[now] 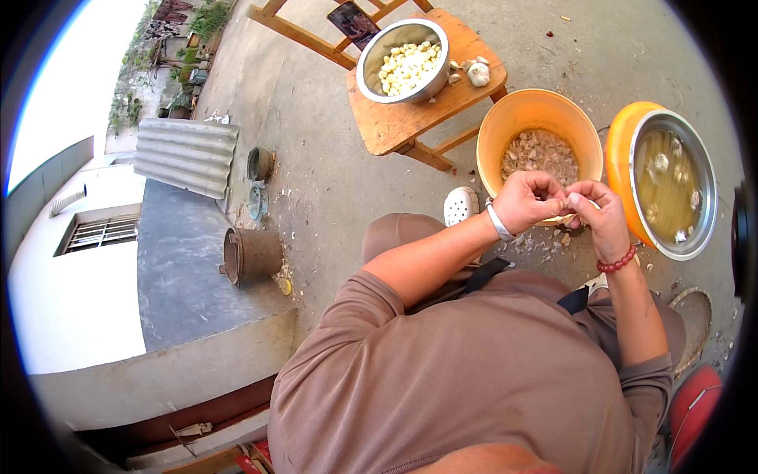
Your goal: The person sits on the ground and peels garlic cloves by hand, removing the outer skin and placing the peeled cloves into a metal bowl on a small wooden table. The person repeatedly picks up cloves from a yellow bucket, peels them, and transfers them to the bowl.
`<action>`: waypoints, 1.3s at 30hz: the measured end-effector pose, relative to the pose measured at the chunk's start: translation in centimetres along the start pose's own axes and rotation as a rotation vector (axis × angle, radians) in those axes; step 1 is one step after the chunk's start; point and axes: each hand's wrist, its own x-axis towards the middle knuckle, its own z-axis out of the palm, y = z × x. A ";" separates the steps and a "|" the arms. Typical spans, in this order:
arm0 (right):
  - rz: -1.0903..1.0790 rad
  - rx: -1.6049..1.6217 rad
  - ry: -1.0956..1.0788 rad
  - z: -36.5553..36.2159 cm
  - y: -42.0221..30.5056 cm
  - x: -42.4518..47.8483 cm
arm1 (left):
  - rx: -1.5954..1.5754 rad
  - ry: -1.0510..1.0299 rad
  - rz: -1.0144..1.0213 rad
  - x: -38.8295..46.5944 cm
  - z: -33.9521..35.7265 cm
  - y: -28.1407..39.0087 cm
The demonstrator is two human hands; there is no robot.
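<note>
My left hand (pixel 529 202) and my right hand (pixel 596 210) meet fingertip to fingertip over the near rim of an orange plastic bucket (pixel 493 127). The fingers of both pinch a small pale piece, likely garlic, mostly hidden by them. Garlic skins (pixel 542 155) lie in the bottom of the bucket. On a wooden chair (pixel 388 127) stands a steel bowl (pixel 435 83) of peeled garlic cloves (pixel 408 66), with a garlic bulb (pixel 478 74) and loose cloves beside it. To the right, a metal basin (pixel 704 207) holds garlic bulbs (pixel 661 162) in liquid.
A phone (pixel 354 25) leans on the chair back. The metal basin rests against an orange container (pixel 622 172). Skins (pixel 539 246) litter the concrete near my shoes. At left are a rusty bucket (pixel 254 256) and a corrugated sheet (pixel 183 155); a woven basket (pixel 691 323) lies at right.
</note>
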 end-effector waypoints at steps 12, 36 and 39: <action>0.075 0.149 -0.019 -0.2 0.1 0.0 | -0.045 -0.037 -0.010 -0.1 0.2 0.0; 0.072 0.519 -0.100 -1.1 0.4 0.3 | -0.206 0.042 0.030 0.2 -0.2 0.4; 0.073 0.552 -0.118 -0.9 0.2 0.1 | -0.253 0.047 0.018 0.2 -0.5 0.4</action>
